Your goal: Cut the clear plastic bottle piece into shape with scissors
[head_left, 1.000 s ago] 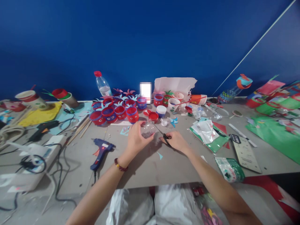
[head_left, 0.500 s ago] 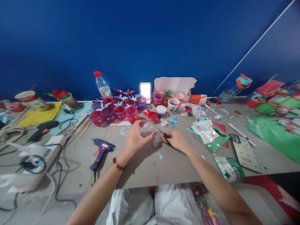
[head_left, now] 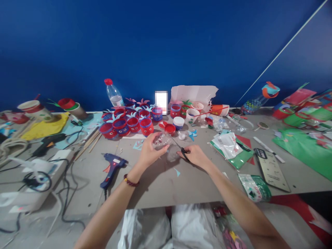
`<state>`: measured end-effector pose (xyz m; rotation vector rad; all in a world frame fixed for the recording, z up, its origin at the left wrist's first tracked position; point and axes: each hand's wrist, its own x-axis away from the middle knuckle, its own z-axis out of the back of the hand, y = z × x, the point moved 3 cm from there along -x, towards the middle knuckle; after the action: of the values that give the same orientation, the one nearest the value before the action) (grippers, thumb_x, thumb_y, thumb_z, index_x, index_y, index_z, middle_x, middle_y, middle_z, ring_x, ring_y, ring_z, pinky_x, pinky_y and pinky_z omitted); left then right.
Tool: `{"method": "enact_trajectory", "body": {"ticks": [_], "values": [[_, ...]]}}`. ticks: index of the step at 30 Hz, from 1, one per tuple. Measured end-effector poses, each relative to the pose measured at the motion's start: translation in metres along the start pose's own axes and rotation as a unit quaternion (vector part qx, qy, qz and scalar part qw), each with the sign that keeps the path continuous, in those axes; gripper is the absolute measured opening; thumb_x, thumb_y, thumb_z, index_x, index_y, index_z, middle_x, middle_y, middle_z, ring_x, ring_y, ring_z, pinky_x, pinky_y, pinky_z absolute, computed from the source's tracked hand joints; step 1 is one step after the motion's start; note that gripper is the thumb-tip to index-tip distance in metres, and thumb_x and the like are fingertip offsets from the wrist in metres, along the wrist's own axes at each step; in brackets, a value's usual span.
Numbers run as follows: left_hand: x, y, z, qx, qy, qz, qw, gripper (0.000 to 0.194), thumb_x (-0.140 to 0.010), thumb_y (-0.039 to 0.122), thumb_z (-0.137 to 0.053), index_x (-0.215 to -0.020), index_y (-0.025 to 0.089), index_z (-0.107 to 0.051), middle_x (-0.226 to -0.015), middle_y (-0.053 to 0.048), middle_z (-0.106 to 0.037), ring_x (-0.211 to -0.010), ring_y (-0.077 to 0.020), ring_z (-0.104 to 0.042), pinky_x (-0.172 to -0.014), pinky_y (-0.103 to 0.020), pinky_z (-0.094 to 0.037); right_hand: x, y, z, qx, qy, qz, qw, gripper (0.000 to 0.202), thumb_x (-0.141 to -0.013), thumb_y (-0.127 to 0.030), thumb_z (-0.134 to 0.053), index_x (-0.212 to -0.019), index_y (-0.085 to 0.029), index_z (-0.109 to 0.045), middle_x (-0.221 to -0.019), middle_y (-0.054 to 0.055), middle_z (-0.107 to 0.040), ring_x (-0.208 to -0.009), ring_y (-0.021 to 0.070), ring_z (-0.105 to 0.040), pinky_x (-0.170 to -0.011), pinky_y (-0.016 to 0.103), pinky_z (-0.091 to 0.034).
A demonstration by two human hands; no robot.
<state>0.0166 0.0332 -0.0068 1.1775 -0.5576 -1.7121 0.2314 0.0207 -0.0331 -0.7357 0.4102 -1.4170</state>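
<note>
My left hand [head_left: 151, 150] is curled round a piece of clear plastic [head_left: 161, 139], which looks like part of a cut bottle; its exact outline is hard to make out. In my right hand [head_left: 195, 156] are dark-handled scissors [head_left: 184, 153], their blades pointing up and left against the plastic. Just beyond the hands stand an open pot of red paint [head_left: 169, 129] and a white-lidded jar [head_left: 178, 122]. A small light-blue paper scrap [head_left: 177, 172] lies on the table nearer to me.
To the left lie a blue glue gun [head_left: 112, 169] and a power strip [head_left: 52, 183] with tangled cords. Painted red and purple cups [head_left: 146, 127] crowd the back, beside a bottle [head_left: 114, 93]. A phone [head_left: 272, 169] and plastic packets [head_left: 230, 147] are on the right.
Both hands keep nearly the same place. My left hand has shifted very slightly on the clear plastic, and the scissors remain against it.
</note>
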Motion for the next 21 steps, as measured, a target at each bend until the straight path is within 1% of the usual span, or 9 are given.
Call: {"method": "enact_trajectory", "body": {"ticks": [2, 6, 9, 12, 15, 21], "values": [[0.001, -0.002, -0.002, 0.021, -0.019, 0.010, 1.000, 0.049, -0.070, 0.033, -0.076, -0.115, 0.019, -0.059, -0.105, -0.008, -0.068, -0.081, -0.0180, -0.068, -0.082, -0.038, -0.057, 0.000, 0.000, 0.000, -0.001, 0.004, 0.005, 1.000, 0.049, -0.072, -0.057, -0.061, -0.048, -0.020, -0.041, -0.045, -0.004, -0.033, -0.046, 0.0095, -0.030, -0.045, 0.024, -0.024], [0.000, -0.004, -0.004, 0.058, -0.038, 0.042, 0.997, 0.049, -0.070, 0.032, -0.075, -0.113, 0.018, -0.057, -0.106, -0.008, -0.067, -0.082, -0.0178, -0.068, -0.081, -0.039, -0.058, 0.000, 0.001, 0.001, -0.007, -0.004, 0.010, 1.000, 0.048, -0.071, -0.056, -0.062, -0.048, -0.019, -0.042, -0.045, -0.005, -0.032, -0.048, 0.0094, -0.028, -0.046, 0.024, -0.024], [-0.001, -0.005, -0.004, 0.101, -0.032, 0.062, 0.992, 0.048, -0.069, 0.031, -0.075, -0.109, 0.019, -0.051, -0.105, -0.007, -0.064, -0.078, -0.0151, -0.067, -0.077, -0.036, -0.059, 0.000, 0.001, 0.003, -0.007, -0.007, 0.016, 1.000, 0.048, -0.072, -0.057, -0.062, -0.049, -0.019, -0.044, -0.046, -0.004, -0.033, -0.048, 0.0094, -0.028, -0.046, 0.024, -0.024], [-0.002, -0.008, -0.003, 0.128, -0.035, 0.076, 0.988, 0.047, -0.068, 0.031, -0.075, -0.103, 0.020, -0.046, -0.096, -0.005, -0.063, -0.075, -0.0145, -0.066, -0.074, -0.035, -0.058, 0.001, 0.001, 0.004, -0.006, -0.015, 0.016, 1.000, 0.047, -0.073, -0.057, -0.061, -0.050, -0.019, -0.048, -0.047, -0.004, -0.037, -0.047, 0.0096, -0.030, -0.046, 0.025, -0.024], [-0.003, -0.010, -0.003, 0.134, -0.045, 0.092, 0.986, 0.046, -0.068, 0.032, -0.075, -0.101, 0.020, -0.045, -0.092, -0.004, -0.063, -0.078, -0.0161, -0.066, -0.071, -0.033, -0.057, 0.001, 0.000, 0.005, -0.005, -0.017, 0.007, 1.000, 0.047, -0.072, -0.058, -0.061, -0.049, -0.019, -0.050, -0.045, -0.003, -0.038, -0.046, 0.0100, -0.032, -0.046, 0.025, -0.026], [-0.003, -0.012, -0.004, 0.168, -0.045, 0.104, 0.979, 0.045, -0.067, 0.031, -0.075, -0.100, 0.020, -0.046, -0.093, -0.005, -0.063, -0.079, -0.0176, -0.066, -0.066, -0.032, -0.057, 0.001, -0.001, 0.005, 0.002, -0.009, 0.005, 1.000, 0.049, -0.073, -0.061, -0.060, -0.049, -0.019, -0.050, -0.045, -0.003, -0.039, -0.047, 0.0105, -0.032, -0.047, 0.026, -0.026]]}}
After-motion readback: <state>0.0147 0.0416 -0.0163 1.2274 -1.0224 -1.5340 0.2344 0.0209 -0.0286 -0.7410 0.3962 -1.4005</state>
